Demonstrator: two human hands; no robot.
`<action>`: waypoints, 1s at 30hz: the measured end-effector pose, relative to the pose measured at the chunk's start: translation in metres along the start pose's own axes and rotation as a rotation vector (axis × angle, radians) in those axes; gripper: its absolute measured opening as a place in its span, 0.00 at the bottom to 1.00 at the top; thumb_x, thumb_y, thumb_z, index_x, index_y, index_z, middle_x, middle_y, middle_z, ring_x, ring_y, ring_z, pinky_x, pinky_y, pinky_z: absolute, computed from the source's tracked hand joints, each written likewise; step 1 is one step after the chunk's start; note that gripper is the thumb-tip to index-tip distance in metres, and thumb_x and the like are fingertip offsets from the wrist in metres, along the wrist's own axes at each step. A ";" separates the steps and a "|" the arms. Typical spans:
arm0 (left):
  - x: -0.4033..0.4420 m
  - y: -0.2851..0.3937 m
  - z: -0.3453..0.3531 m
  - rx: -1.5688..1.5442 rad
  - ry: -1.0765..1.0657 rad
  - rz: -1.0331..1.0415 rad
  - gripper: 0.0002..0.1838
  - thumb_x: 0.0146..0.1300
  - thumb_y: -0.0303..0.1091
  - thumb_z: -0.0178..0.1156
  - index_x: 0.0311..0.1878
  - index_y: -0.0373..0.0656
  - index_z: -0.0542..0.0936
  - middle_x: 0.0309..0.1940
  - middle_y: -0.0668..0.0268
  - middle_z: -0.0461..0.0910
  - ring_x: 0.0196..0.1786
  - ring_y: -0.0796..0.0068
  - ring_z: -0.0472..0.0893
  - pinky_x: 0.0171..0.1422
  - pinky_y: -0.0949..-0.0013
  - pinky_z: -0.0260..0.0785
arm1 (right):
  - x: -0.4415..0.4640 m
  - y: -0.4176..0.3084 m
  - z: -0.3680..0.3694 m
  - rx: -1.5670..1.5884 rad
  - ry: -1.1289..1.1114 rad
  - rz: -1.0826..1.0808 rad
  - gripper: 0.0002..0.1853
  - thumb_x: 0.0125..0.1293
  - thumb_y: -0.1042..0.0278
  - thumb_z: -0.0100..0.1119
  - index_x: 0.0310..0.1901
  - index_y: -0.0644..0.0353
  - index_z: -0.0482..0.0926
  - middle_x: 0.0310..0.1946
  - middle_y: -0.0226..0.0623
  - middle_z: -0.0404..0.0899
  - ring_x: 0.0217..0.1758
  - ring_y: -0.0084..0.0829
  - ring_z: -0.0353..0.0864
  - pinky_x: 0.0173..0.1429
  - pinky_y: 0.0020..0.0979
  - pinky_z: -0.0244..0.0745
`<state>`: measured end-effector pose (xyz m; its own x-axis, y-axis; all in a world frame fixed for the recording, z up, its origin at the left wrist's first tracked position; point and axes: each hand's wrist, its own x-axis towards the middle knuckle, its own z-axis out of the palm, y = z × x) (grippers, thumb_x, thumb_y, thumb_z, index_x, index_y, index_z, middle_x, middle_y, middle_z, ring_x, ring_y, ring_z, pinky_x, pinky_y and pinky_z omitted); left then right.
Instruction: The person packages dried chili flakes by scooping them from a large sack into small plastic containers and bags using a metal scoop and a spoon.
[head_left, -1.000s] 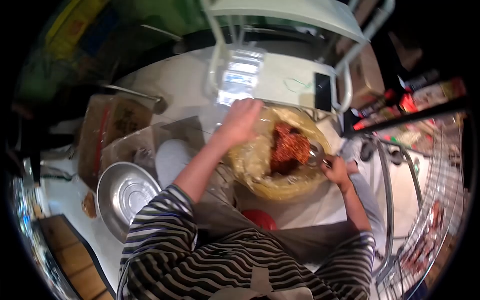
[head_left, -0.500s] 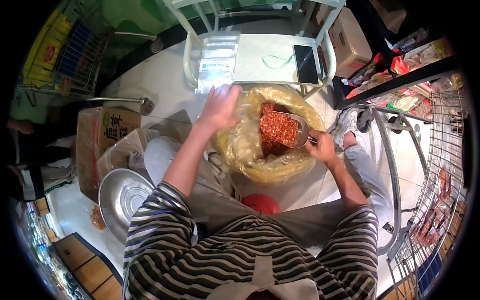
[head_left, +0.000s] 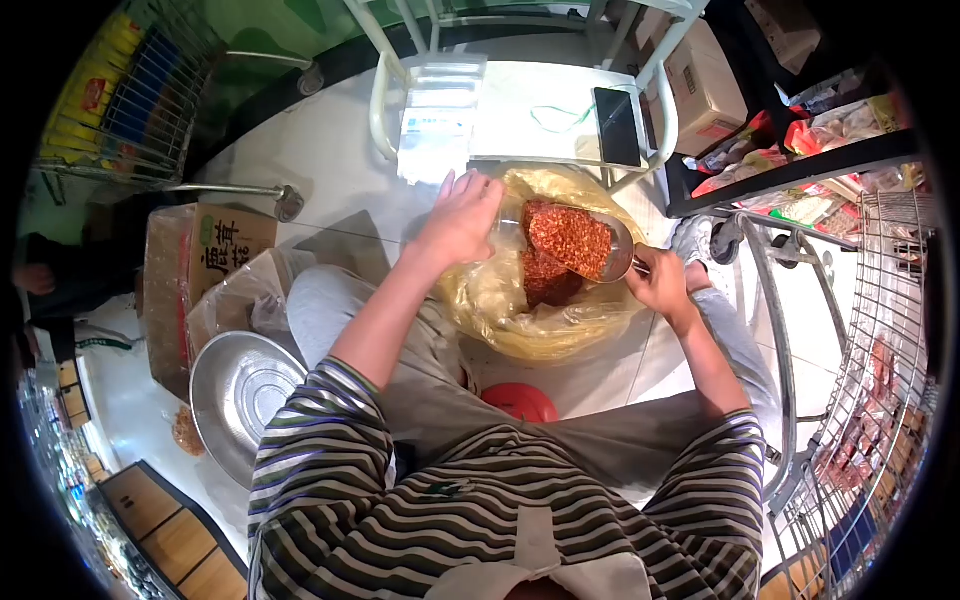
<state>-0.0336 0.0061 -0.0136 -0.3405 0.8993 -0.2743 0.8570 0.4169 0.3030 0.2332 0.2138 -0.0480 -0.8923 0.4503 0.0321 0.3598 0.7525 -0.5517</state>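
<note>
A large yellowish plastic bag (head_left: 470, 308) stands with its mouth wide, holding red chili flakes (head_left: 548, 282). My right hand (head_left: 660, 283) grips the short handle of a metal scoop (head_left: 622, 248). Red flakes (head_left: 570, 238) fill the scoop, which lies over the bag's mouth with its front end pointing left. At the bag's left rim, my left hand (head_left: 460, 225) is closed on plastic film close to the scoop's front. Whether that film belongs to the big bag or to a separate clear one is hard to make out.
Beyond the bag, a low white stand (head_left: 520, 85) carries a phone (head_left: 617, 127) and clear plastic packets (head_left: 437, 120). A metal basin (head_left: 235, 385) and cartons (head_left: 225, 245) sit at left. Wire carts (head_left: 870, 370) flank both sides. A red round object (head_left: 520, 402) lies between my legs.
My left hand has shifted right and slightly down, toward the scoop's front end. The loaded scoop and my right hand have moved a little right.
</note>
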 end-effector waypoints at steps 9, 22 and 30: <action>0.002 0.017 0.002 -0.149 -0.071 0.157 0.48 0.44 0.41 0.77 0.67 0.39 0.61 0.65 0.49 0.67 0.73 0.51 0.62 0.83 0.49 0.42 | 0.002 -0.020 -0.033 -0.025 -0.057 0.020 0.11 0.56 0.61 0.64 0.29 0.61 0.78 0.20 0.47 0.78 0.24 0.52 0.79 0.30 0.44 0.73; 0.001 0.036 0.005 -0.063 0.043 0.218 0.47 0.46 0.46 0.76 0.65 0.35 0.63 0.62 0.48 0.69 0.71 0.52 0.66 0.82 0.47 0.45 | 0.019 -0.057 -0.076 -0.231 -0.267 0.022 0.13 0.55 0.60 0.63 0.41 0.56 0.85 0.24 0.48 0.81 0.30 0.51 0.82 0.39 0.46 0.79; 0.003 0.035 0.011 -0.053 0.033 0.136 0.47 0.47 0.48 0.76 0.65 0.34 0.63 0.60 0.44 0.70 0.67 0.48 0.70 0.81 0.49 0.50 | 0.042 -0.072 -0.084 -0.354 -0.318 -0.078 0.12 0.55 0.59 0.65 0.38 0.56 0.85 0.26 0.50 0.82 0.34 0.51 0.82 0.41 0.46 0.78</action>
<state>-0.0005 0.0223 -0.0135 -0.2363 0.9513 -0.1978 0.8746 0.2970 0.3833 0.1923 0.2189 0.0636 -0.9395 0.2581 -0.2250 0.3099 0.9205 -0.2381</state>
